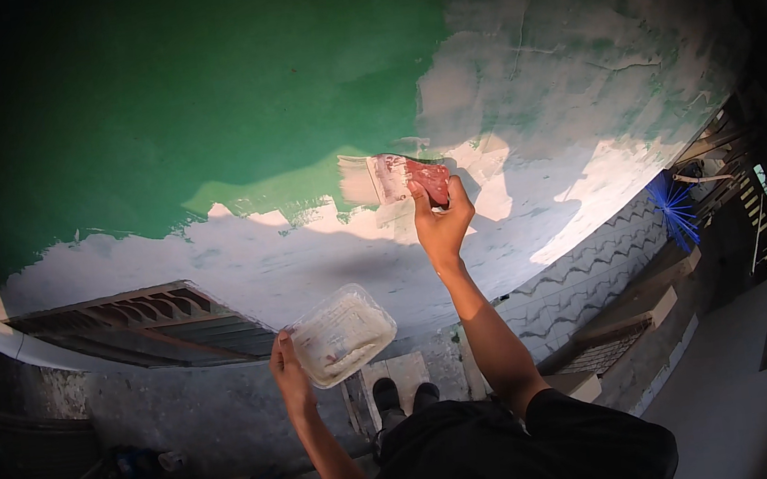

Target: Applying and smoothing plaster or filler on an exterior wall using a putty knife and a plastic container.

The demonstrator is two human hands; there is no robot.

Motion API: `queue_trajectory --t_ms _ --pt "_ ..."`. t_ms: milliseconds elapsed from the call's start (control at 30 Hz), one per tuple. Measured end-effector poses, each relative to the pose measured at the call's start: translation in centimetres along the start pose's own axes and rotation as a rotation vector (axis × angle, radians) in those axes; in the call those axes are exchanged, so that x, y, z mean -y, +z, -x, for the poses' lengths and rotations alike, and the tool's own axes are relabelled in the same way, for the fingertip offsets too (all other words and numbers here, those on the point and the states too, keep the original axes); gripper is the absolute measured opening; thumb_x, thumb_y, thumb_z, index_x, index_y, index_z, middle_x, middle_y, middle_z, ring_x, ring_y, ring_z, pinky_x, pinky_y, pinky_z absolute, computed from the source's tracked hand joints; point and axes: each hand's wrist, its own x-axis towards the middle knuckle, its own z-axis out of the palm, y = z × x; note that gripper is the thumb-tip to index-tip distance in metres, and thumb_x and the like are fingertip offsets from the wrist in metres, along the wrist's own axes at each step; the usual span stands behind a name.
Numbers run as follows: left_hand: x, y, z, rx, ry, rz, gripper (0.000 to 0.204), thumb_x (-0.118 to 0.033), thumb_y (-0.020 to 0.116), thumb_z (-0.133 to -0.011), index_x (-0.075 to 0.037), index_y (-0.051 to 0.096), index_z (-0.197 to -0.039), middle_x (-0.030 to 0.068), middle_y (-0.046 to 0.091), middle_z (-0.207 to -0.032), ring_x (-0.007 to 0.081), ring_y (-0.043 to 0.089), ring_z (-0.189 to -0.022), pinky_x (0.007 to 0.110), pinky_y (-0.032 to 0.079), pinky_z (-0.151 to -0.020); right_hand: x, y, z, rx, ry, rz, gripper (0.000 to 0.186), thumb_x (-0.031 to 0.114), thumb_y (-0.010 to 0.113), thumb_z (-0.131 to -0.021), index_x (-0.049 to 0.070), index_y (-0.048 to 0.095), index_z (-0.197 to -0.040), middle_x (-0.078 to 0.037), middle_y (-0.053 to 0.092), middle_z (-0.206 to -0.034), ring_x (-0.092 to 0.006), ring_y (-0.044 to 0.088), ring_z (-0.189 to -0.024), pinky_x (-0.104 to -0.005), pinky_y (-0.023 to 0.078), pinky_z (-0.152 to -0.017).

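My right hand (444,221) is closed around the reddish handle of a putty knife (393,178). Its broad blade, smeared with whitish paste, lies against the wall, where a fresh pale streak shows at the blade's left. This wall (196,90) is green above, with whitish putty (244,265) spread unevenly below and to the right. Lower and to the left, my left hand (289,368) grips the edge of a translucent plastic tub (342,329). Inside the tub, whitish putty coats the bottom and sides.
A dark slatted vent or window (143,328) is set in the wall at lower left. My feet (406,395) are on a light board far below. Patterned white tiles (585,264) and a blue bristly object (675,209) are at the right.
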Motion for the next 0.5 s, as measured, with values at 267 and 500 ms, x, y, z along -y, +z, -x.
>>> queue_trajectory --t_ms 267,500 --pt "-0.3 0.0 -0.3 0.007 -0.002 0.001 0.041 -0.039 0.053 -0.103 -0.001 0.066 -0.105 0.0019 0.065 -0.094 0.0104 0.058 -0.085 0.028 0.047 -0.077 -0.4 -3.7 3.0 -0.199 -0.063 -0.107 0.019 0.004 0.07 -0.09 0.0 0.052 -0.088 -0.009 0.06 -0.093 -0.0109 0.054 -0.081 -0.0269 0.045 -0.067" --pt "0.1 -0.8 0.0 -0.014 -0.005 -0.016 0.039 -0.037 0.052 -0.103 -0.001 0.067 -0.107 0.0019 0.066 -0.094 0.0107 0.058 -0.085 0.028 0.047 -0.079 0.9 2.7 3.9 -0.235 -0.268 0.074 0.023 -0.008 0.073 -0.074 0.002 0.055 -0.084 -0.013 0.058 -0.085 -0.0317 0.057 -0.077 -0.0387 0.046 -0.065"
